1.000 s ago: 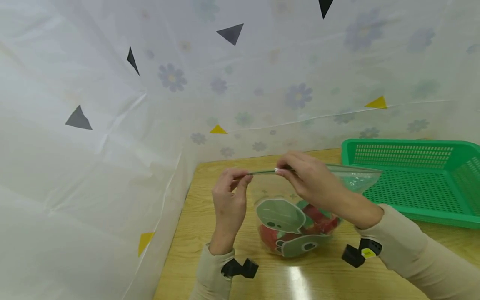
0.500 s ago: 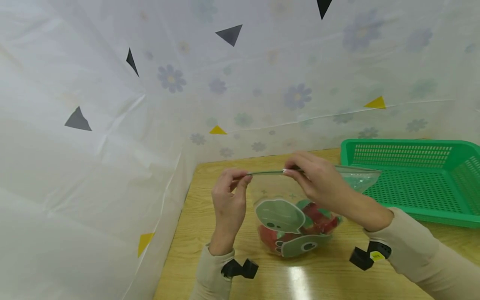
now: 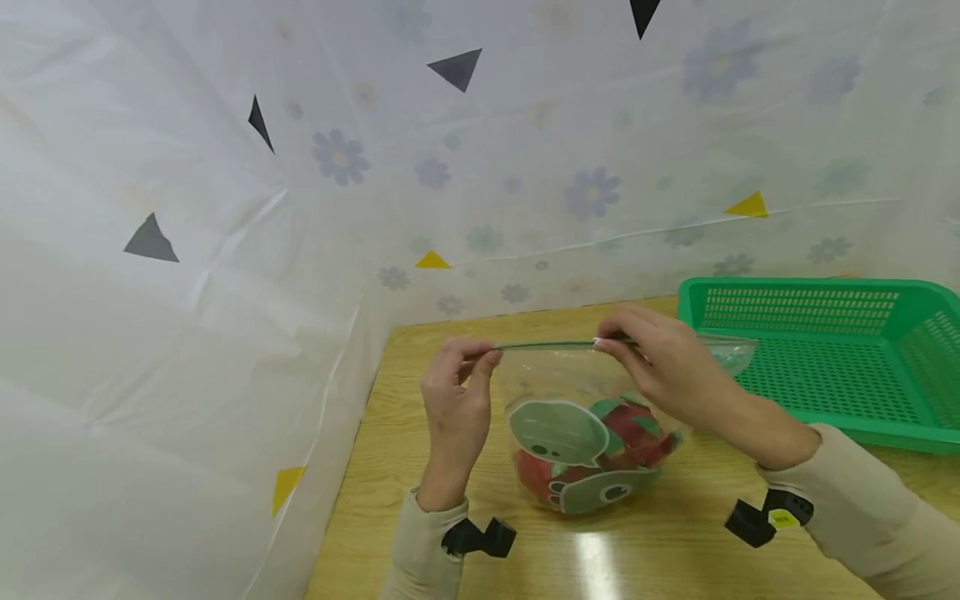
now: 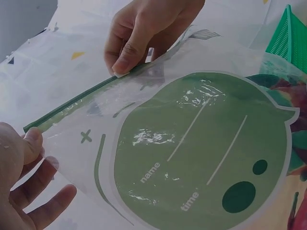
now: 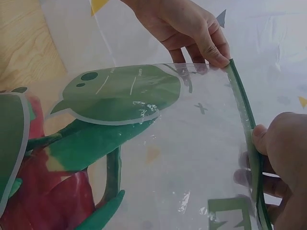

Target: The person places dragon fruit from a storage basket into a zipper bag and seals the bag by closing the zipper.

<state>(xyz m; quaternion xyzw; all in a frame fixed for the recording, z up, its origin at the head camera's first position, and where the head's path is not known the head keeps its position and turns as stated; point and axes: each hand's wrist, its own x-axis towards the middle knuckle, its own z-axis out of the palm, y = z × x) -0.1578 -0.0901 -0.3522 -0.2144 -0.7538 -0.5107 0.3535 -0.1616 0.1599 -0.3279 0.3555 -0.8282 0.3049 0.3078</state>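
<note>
A clear zip bag (image 3: 558, 429) with green cartoon print stands on the wooden table, red and green things (image 3: 637, 433) inside it. My left hand (image 3: 459, 408) pinches the top left corner of the bag between thumb and fingers. At the green zip strip (image 4: 72, 103), my right hand (image 3: 667, 362) pinches a small white slider (image 3: 597, 342), right of the middle. Between the two hands the strip is taut and straight. In the right wrist view, red bodies with long green leafy parts (image 5: 105, 143) show through the plastic; their exact kind is unclear.
A green plastic basket (image 3: 817, 417) with mesh walls stands at the right of the wooden table (image 3: 397, 433). A white plastic sheet (image 3: 247, 350) with flowers and triangles hangs behind and to the left.
My right hand has moved steadily right along the top of the bag with the white slider. The left hand keeps its pinch at the corner and has hardly moved.
</note>
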